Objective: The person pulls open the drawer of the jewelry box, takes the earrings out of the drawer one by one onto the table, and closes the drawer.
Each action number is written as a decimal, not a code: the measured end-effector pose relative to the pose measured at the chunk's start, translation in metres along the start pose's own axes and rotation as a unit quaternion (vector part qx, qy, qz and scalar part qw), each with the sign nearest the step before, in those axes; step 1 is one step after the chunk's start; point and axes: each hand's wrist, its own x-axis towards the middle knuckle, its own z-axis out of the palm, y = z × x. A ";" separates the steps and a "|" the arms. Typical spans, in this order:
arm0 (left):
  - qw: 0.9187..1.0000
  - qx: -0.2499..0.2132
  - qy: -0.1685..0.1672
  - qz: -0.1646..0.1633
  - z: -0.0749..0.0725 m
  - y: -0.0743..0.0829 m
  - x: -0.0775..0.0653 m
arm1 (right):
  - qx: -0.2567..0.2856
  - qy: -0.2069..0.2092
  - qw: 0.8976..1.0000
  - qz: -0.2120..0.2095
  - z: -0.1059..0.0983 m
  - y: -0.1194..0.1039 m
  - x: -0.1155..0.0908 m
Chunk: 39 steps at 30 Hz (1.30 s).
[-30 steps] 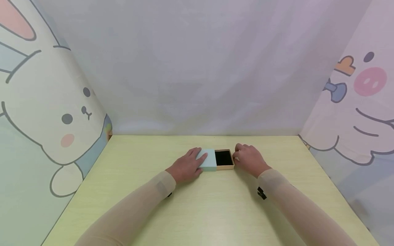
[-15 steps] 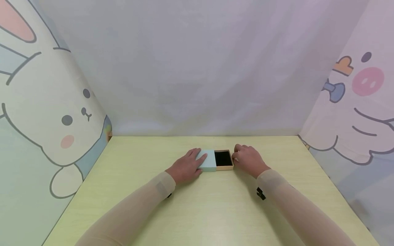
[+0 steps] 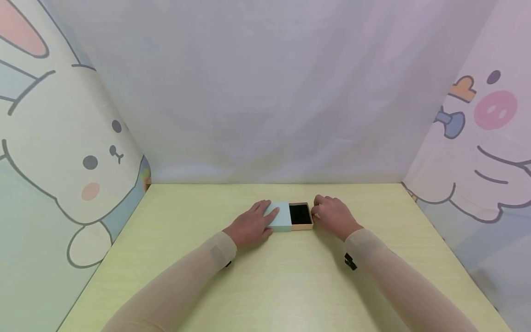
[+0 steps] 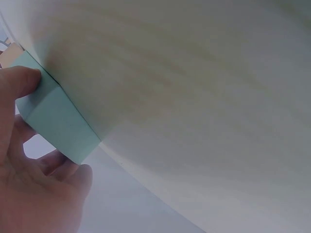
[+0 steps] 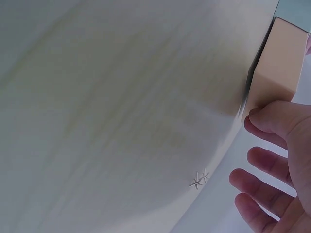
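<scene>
A small drawer box lies on the table, made of a mint-green sleeve [image 3: 283, 221] and a tan tray [image 3: 303, 227] with black lining that shows partly slid out on the right. My left hand [image 3: 250, 224] grips the sleeve, its thumb on the near side and fingers across the top and far end, as the left wrist view [image 4: 43, 179] also shows. At the tray's outer end my right hand [image 3: 333, 216] has thumb and index fingertip together, pinching there. Its other fingers [image 5: 262, 187] curl loosely, away from the box.
Two small silvery star-shaped pieces [image 5: 196, 183] lie on the pale wood table [image 3: 265, 286] close to my right hand, in the right wrist view. Behind the table hangs a plain light curtain [image 3: 265, 92], with cartoon-printed panels [image 3: 66, 152] at both sides.
My right hand has moved slightly left, and the tray has slid a little further into the sleeve. My left hand and the sleeve hold still.
</scene>
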 end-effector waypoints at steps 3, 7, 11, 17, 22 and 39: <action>1.000 -0.001 0.002 0.002 0.001 0.000 0.000 | 0.003 0.001 1.000 0.001 0.000 -0.001 0.000; 1.000 0.000 0.006 0.004 0.001 0.000 -0.001 | 0.003 -0.001 1.000 0.004 0.001 -0.001 0.000; 1.000 0.006 0.008 0.005 0.000 -0.001 -0.002 | 0.002 -0.002 1.000 0.000 0.003 -0.001 0.001; 1.000 0.006 0.006 0.002 0.002 -0.002 -0.001 | 0.000 0.006 1.000 -0.008 0.005 -0.002 0.003; 1.000 0.000 0.004 0.000 0.002 -0.001 -0.001 | -0.002 0.017 1.000 -0.015 0.008 -0.003 0.003; 1.000 0.000 0.008 0.002 -0.001 0.001 -0.003 | -0.001 0.015 1.000 -0.019 0.007 -0.007 0.006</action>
